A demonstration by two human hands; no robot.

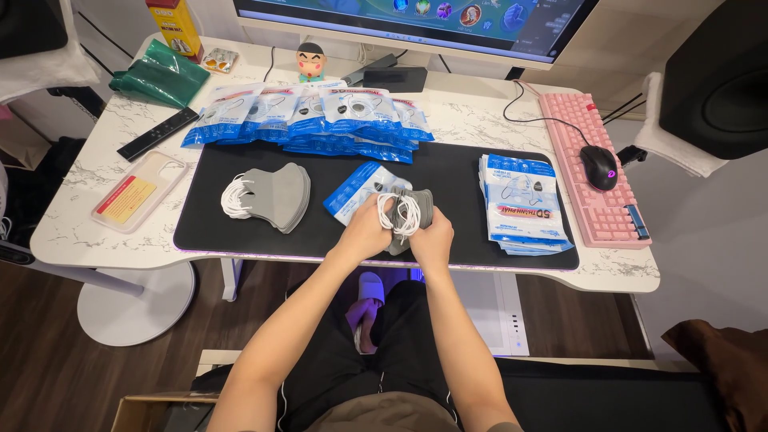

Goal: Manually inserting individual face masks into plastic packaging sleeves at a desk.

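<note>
Head view only. Both hands meet at the front edge of the black desk mat [240,232]: left hand [364,232] and right hand [432,236] are closed together around a small stack of grey masks [420,206], white ear loops [398,214] bunched on top between the fingers. Most of the stack is hidden by the hands; can't count masks or say exactly which fingers pinch what. What shows of the stack runs roughly front-to-back, loops toward the person's left, grey edge poking out toward the monitor. A blue-and-white pouch [356,190] lies just behind the left hand, tilted diagonally; its near end is covered by the hand, so touching or not is unclear. Left on the mat: a loose pile of grey masks [280,196], loops to the left. Right on the mat: a stack of blue-and-white pouches [524,204], long axis front-to-back. Behind the mat: a fanned row of filled pouches [320,116] running left-right. Surface is a white marble-look desk [80,208]. Also on it: phone in a clear case [140,192], black remote [158,134], green bag [160,76], small figurine [310,62], pink keyboard [596,172] with a black mouse [598,166] resting on it. Monitor [416,20] is cut off at the top, speaker [720,72] cut off at right. Dark wood floor [48,376], cardboard box [140,412] clipped at bottom edge. Person seated, legs in black under the desk.
</note>
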